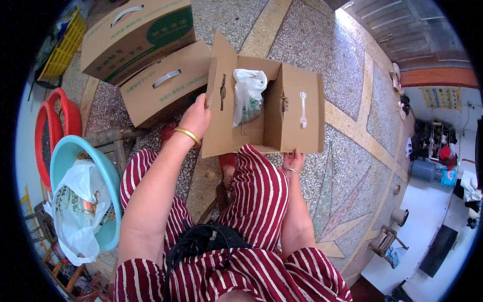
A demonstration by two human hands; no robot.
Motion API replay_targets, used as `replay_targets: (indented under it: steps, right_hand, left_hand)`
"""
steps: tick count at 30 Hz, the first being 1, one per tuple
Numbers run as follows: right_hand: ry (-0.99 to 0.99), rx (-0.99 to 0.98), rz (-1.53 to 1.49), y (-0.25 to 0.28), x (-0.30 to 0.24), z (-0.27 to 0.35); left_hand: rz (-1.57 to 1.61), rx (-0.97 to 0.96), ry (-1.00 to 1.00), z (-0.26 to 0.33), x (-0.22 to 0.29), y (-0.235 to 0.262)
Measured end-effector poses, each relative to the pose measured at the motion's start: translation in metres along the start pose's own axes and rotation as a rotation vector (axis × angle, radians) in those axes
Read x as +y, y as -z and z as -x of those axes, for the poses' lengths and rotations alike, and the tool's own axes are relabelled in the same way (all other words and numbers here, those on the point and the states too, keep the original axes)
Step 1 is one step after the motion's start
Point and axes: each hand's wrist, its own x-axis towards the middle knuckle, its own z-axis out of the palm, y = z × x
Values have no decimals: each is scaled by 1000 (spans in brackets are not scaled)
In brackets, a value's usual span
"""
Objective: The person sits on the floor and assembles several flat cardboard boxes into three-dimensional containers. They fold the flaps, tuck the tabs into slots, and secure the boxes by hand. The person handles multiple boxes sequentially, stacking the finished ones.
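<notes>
the head view looks down through the left of two side-by-side fisheye cameras, over the striped trousers [259, 189] to the left hand [195, 120] and right hand [293, 161] close below, reaching out to the distant panelled door [412, 32] near its upper-right rim.

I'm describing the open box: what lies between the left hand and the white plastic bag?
The slotted left flap of the open box lies between the left hand and the white plastic bag, as the head view shows.
</notes>
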Motion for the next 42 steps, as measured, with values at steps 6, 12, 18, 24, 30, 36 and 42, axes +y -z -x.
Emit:
replay_targets:
  steps: [6, 12, 18, 24, 30, 36, 42]
  right_hand:
    - [126, -85, 120, -53, -45, 69]
    - [162, -415, 606, -54, -48, 67]
    - [453, -761, 1197, -105, -42, 63]
    - [808, -881, 1617, -148, -16, 70]
    - [927, -1006, 1740, -182, -19, 83]
    - [1115, -1388, 1742, -212, -15, 70]
    - [1161, -1436, 1923, -217, -1, 56]
  left_hand:
    - [3, 18, -22, 10, 3, 2]
    - [-29, -6, -20, 8, 7, -7]
    - [-54, -22, -24, 11, 6, -9]
    - [-39, -27, 4, 16, 16, -5]
    - [-39, 9, -22, 16, 13, -8]
    - [-43, 21, -10, 14, 12, -11]
    - [-20, -31, 146, 15, 14, -7]
